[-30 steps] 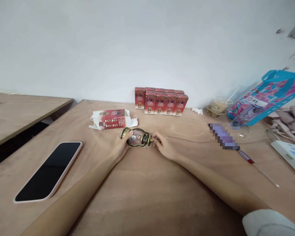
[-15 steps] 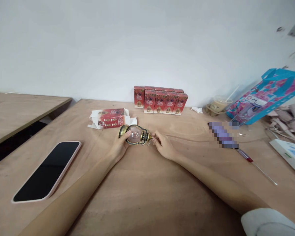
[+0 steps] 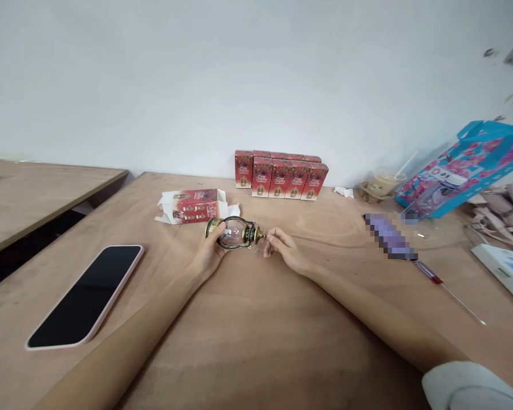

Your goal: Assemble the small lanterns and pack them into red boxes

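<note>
A small bronze-coloured lantern [image 3: 234, 233] with a clear bulb-shaped body lies on its side just above the table. My left hand [image 3: 207, 253] is closed round its base, the thumb resting on top. At the lantern's pointed top end, my right hand [image 3: 284, 249] pinches a thin wire piece [image 3: 260, 250], which looks like a loop or handle. Whether the wire is attached to the lantern cannot be made out. Just beyond the left hand lies an opened red box [image 3: 195, 206] with its white flaps spread.
Several red boxes [image 3: 277, 176] stand in rows against the wall. A phone [image 3: 85, 296] lies at left. At right are a screwdriver [image 3: 430, 273], a blurred purple object [image 3: 389, 234], a drink cup [image 3: 382, 182], a crumpled tissue [image 3: 344, 192] and a flowered bag [image 3: 465, 165].
My right hand has shifted slightly away from the lantern's tip, and the thin wire has swung out with it. The lantern has turned a little in my left hand.
</note>
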The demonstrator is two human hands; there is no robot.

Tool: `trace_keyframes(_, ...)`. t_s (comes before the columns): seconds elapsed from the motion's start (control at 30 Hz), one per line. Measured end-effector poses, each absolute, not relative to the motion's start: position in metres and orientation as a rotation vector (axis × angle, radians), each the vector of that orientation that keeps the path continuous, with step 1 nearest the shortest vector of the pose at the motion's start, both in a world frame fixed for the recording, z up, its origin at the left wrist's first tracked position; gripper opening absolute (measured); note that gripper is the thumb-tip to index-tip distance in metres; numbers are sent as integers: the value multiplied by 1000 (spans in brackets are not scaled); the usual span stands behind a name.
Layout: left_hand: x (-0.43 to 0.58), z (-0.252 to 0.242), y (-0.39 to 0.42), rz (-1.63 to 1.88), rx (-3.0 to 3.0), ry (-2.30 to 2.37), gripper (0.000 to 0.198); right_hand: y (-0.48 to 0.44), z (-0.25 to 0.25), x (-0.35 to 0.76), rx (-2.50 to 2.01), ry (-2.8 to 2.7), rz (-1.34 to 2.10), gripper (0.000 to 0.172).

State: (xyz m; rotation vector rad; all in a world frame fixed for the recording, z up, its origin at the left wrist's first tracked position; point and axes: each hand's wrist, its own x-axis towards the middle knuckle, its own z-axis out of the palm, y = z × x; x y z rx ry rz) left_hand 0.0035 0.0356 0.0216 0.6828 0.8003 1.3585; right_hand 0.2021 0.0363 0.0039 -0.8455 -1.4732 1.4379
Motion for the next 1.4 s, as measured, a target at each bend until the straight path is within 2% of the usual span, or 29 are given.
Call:
trace_keyframes(0.2,7,23,32,1350,732,804,34,37,10,199,-778,-946,1744,36)
trace_keyframes(0.67,6,26,31,1341,686,826,26,34,5,189,-857,-1011,1535,45)
trace_keyframes(0.83,5,29,33,1335,573,866,15,36,-1,185,-897,-1043,1530,47)
trace_keyframes(1.03,5,31,32,1302,548,831,15,32,-2,181,-847,-1024,1583,43)
trace_keyframes(1.23,4,31,33,1357,475,838,14,34,5,189,-716,-848,1830,36)
trace_keyframes(1.4,4,28,35,1350,498,897,14,36,5,193,-662,-798,1844,31)
